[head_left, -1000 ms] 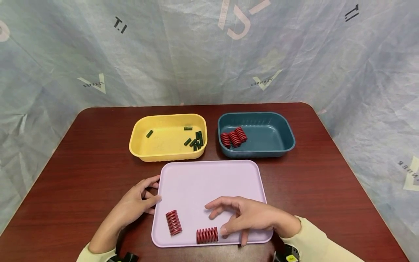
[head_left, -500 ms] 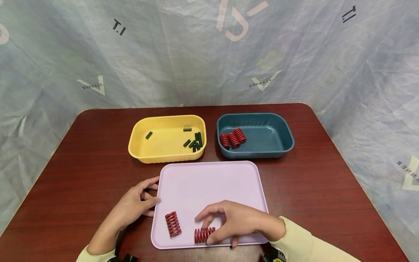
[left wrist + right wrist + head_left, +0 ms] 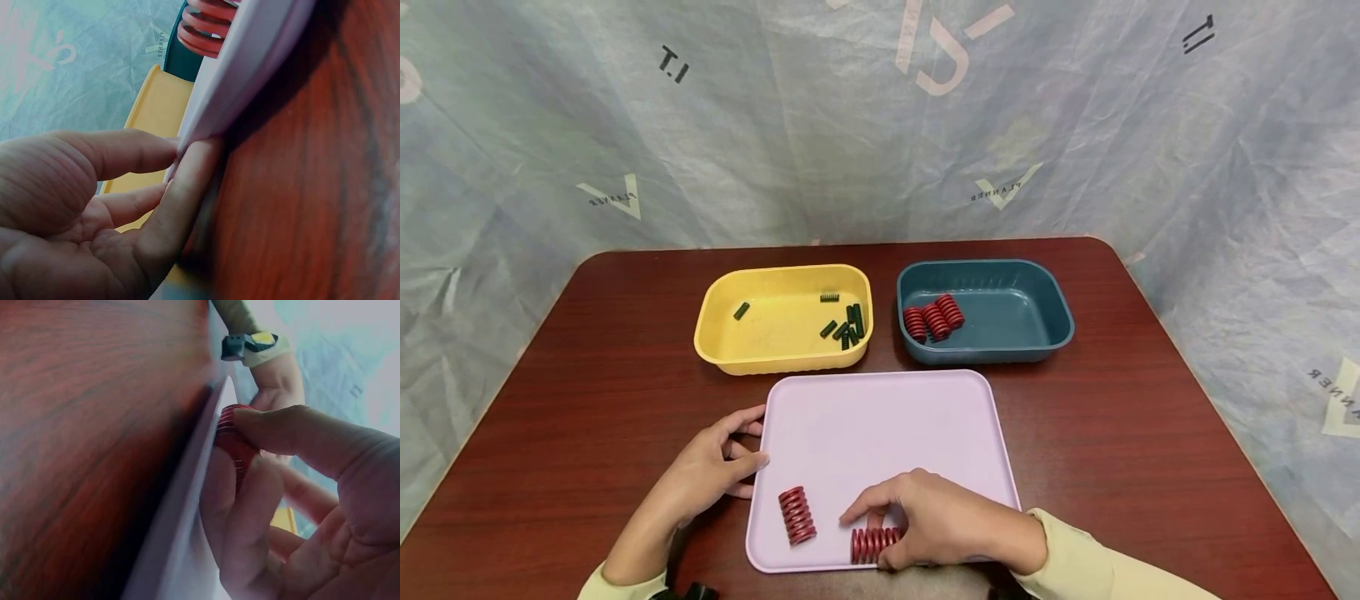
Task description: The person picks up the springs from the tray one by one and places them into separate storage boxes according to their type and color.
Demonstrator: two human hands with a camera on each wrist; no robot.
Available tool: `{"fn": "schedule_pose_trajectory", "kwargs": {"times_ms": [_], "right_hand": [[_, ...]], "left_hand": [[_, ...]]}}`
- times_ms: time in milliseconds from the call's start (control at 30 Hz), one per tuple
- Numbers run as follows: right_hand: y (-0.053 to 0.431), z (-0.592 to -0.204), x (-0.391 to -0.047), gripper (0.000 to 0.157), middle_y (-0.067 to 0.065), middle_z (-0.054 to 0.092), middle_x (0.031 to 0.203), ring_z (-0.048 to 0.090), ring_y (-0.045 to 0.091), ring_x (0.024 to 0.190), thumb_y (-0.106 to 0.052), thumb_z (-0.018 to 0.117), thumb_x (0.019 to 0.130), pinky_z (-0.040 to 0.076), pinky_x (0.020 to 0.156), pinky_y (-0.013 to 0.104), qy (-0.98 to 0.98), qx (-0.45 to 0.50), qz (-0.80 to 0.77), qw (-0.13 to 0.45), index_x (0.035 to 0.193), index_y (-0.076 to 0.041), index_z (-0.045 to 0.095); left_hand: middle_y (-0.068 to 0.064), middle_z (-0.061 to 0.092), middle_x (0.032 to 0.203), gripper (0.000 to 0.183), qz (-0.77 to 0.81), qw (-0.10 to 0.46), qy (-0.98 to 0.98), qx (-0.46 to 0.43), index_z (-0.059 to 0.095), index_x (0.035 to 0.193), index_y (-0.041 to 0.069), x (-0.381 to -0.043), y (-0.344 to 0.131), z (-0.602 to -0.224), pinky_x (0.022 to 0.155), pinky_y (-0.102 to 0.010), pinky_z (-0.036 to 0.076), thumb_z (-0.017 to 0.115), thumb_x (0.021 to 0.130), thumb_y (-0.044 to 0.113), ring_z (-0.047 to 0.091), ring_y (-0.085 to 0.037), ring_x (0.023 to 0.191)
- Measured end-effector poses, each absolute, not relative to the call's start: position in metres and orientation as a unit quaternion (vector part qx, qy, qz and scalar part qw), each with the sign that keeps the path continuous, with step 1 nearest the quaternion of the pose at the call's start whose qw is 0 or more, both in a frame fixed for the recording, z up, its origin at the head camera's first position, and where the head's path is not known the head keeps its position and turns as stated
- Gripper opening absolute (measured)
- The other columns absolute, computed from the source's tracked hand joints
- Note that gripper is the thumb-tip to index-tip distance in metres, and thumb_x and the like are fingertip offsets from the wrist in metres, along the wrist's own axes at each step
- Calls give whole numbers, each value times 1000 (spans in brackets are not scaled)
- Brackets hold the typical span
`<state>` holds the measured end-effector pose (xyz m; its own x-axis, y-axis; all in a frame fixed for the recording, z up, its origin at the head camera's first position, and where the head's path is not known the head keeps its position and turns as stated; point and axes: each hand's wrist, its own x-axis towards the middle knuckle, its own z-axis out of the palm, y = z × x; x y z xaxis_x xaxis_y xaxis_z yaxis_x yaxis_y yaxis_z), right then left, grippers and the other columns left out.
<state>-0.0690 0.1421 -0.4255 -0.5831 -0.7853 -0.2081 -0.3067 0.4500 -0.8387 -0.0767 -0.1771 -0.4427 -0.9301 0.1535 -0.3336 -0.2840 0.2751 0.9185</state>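
My right hand [image 3: 936, 521] is at the front of the lilac tray [image 3: 887, 417], its thumb and fingers pinching a red coil spring [image 3: 867, 546] that lies on its side. In the right wrist view the thumb presses one side of this spring [image 3: 226, 420], and curled fingers hide part of it. A second red coil spring [image 3: 797, 516] rests on the tray to the left. My left hand [image 3: 711, 467] pinches the tray's left rim; in the left wrist view the thumb lies on the rim and other fingers [image 3: 194, 169] against its outer side.
Behind the tray stands a yellow bin [image 3: 775, 321] with several small dark green springs [image 3: 850, 327]. To its right, a teal bin [image 3: 1007, 321] holds 3 red springs [image 3: 936, 318] and something small and dark. All stand on a reddish-brown table [image 3: 595, 367].
The right hand has moved left and down onto the front spring, closing its fingers around it. That spring has shifted slightly. The left hand stays at the tray rim.
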Motion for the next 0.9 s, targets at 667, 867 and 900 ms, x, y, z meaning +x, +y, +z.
{"fn": "schedule_pose_trajectory", "kwargs": {"times_ms": [667, 867, 900], "right_hand": [[184, -424, -104, 48, 18, 61, 106, 73, 23, 74, 1, 69, 93, 57, 48, 27, 623, -239, -591, 453, 140, -12, 65], [201, -408, -125, 50, 22, 60, 111, 73, 25, 77, -2, 70, 93, 58, 49, 29, 641, -230, -580, 447, 142, -10, 63], [204, -404, -129, 50, 23, 60, 112, 72, 26, 77, -2, 71, 93, 58, 49, 29, 643, -233, -581, 442, 142, -9, 62]], "left_hand": [[-24, 47, 135, 67, 597, 175, 782, -41, 42, 153, 0, -75, -177, -443, 63, -42, 64, 70, 93, -3, 66, -25, 88], [-23, 47, 136, 66, 599, 174, 781, -42, 42, 153, 0, -74, -176, -443, 64, -41, 64, 70, 93, -3, 66, -25, 89], [-23, 47, 135, 66, 597, 173, 782, -43, 42, 153, 0, -74, -176, -442, 64, -41, 64, 70, 93, -3, 65, -25, 89]]}}
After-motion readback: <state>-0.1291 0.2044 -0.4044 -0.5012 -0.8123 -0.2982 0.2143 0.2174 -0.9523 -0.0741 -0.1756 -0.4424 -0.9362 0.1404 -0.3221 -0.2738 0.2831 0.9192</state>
